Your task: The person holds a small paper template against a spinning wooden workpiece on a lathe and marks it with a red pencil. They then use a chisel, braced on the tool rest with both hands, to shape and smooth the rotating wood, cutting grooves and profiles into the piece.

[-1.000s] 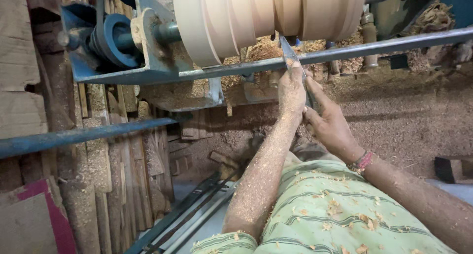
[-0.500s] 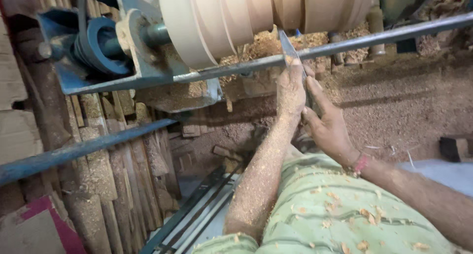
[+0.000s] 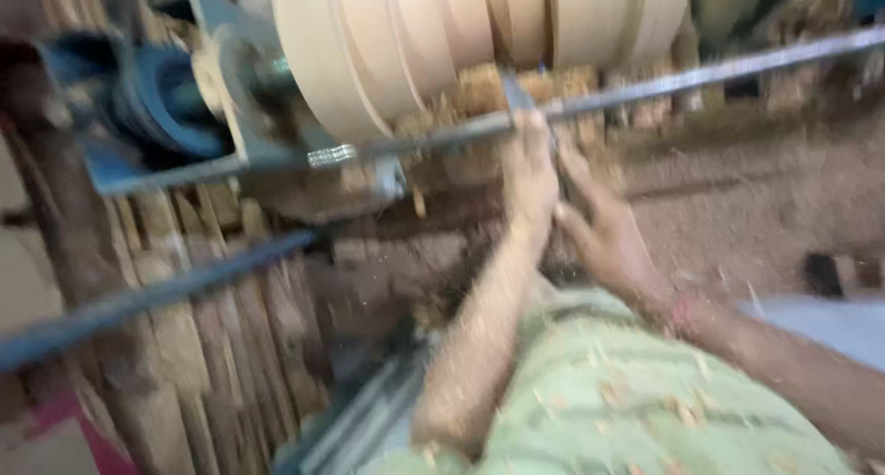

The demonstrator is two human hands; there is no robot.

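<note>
Picture quality: the view is blurred by motion, so small details are hard to read.
Workpiece: a pale wooden workpiece (image 3: 461, 33) with several turned rings is mounted on the lathe at the top of the view, lying sideways.
Tool rest: a long grey metal bar (image 3: 701, 74) runs in front of the workpiece, from the lathe's blue frame (image 3: 138, 162) toward the upper right.
Tool: a narrow metal chisel (image 3: 514, 95) crosses the bar, its tip at the lower edge of the workpiece.
Left hand: the left hand (image 3: 527, 175) is just under the bar, fingers closed around the chisel, its forearm dusted with sawdust.
Right hand: the right hand (image 3: 599, 231) is just behind and below the left hand, touching it; the fingers seem wrapped around the tool's shaft, but the blur hides the exact grip. A red band is at the wrist.
Shavings: wood shavings (image 3: 479, 88) are piled under the workpiece, near the chisel tip.
Clothing: a green striped shirt (image 3: 608, 401) with wood chips on it fills the lower middle.
Left side: wooden planks (image 3: 184, 328) stand below the lathe, with a 2nd grey bar (image 3: 157, 295) across them.
</note>
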